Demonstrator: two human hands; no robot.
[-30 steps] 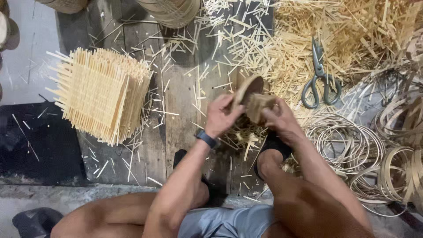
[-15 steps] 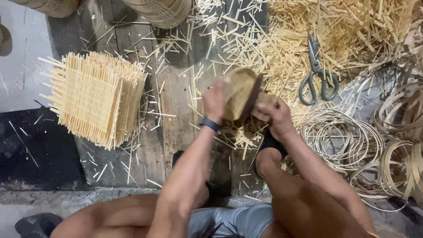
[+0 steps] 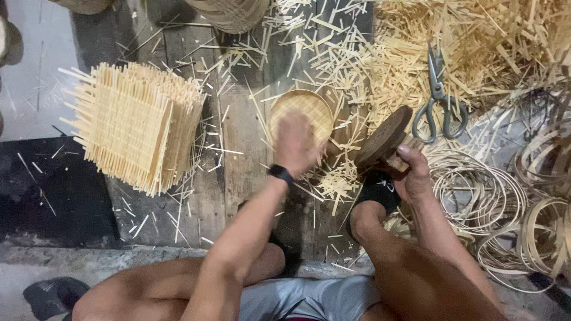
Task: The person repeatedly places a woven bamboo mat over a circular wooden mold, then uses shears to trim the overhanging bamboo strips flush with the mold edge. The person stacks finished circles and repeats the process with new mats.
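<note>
The left hand (image 3: pixel 295 144), blurred with motion, is seen from behind, laid over the near edge of a small round woven bamboo tray (image 3: pixel 300 113); whether its fingers are spread or curled around the rim cannot be told. A dark watch (image 3: pixel 280 173) is worn on that wrist. The right hand (image 3: pixel 411 171) is closed around the handle of a round, dark wooden block (image 3: pixel 384 135), which is held tilted just right of the tray and apart from it.

Half a second ago tray and block were held pressed together between both hands; now they have been parted, the tray carried left and farther away onto the wooden planks (image 3: pixel 238 148), the block kept back on the right. By the look of it, the shaping of this tray over the block is finished and the piece is being put aside.

Farther left, a stack of square woven mats (image 3: pixel 134 125) lies on the planks. Scissors (image 3: pixel 438 98) rest on a heap of bamboo offcuts (image 3: pixel 488 41) at far right. Coiled bamboo hoops (image 3: pixel 476 196) are piled to the right, beside the raised knee.
</note>
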